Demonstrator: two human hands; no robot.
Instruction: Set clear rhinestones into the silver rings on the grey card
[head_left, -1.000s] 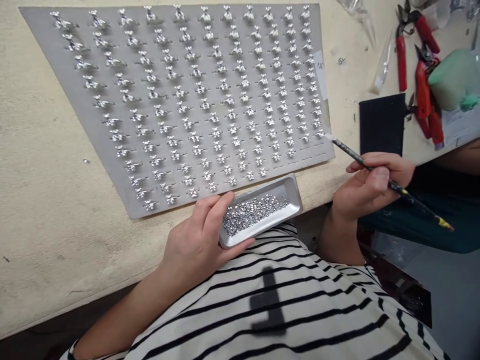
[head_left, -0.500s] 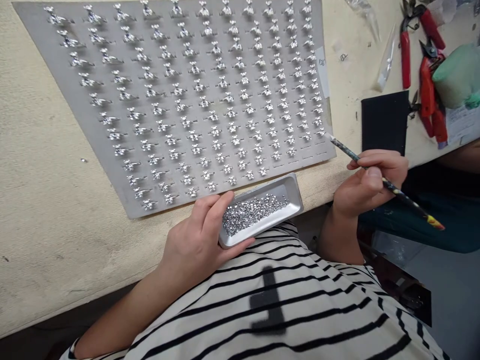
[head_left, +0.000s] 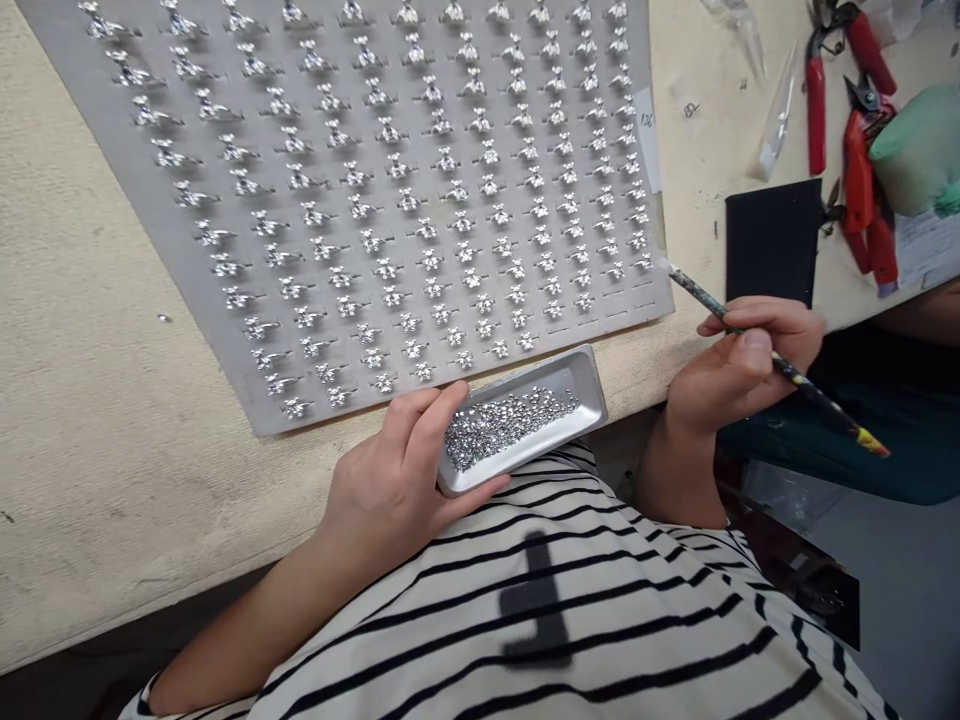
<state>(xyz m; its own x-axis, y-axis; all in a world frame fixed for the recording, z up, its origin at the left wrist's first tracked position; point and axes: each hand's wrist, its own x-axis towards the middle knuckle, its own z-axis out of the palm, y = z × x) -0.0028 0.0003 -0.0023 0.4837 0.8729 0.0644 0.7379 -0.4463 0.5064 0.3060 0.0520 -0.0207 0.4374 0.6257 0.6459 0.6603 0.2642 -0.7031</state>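
Note:
My left hand (head_left: 401,465) grips the near left end of a small white tray (head_left: 529,450), fingers over one rim and thumb along the other. Many tiny shiny rhinestones (head_left: 499,425) lie loose in it. Between thumb and fingers, my right hand (head_left: 750,365) holds a thin stick (head_left: 701,293) with a pale tip and a paint-marked rear end. That tip hovers beside the right edge of a grey board (head_left: 202,330). Rows of silvery bear-shaped rings (head_left: 431,260) stand in the board's slits; a few slits at the lower right hold no ring.
At the right lie red-handled pliers (head_left: 859,190), a black flat pad (head_left: 772,240) and a green wrapped bundle (head_left: 919,145). A clear plastic bag (head_left: 776,120) rests beside them. One small shiny piece (head_left: 164,318) lies on the cream tabletop (head_left: 90,420) left of the board.
My right hand and the stick have shifted slightly right, and the tip has moved off the end ring to just past the board's edge. My left hand and the tray stay put.

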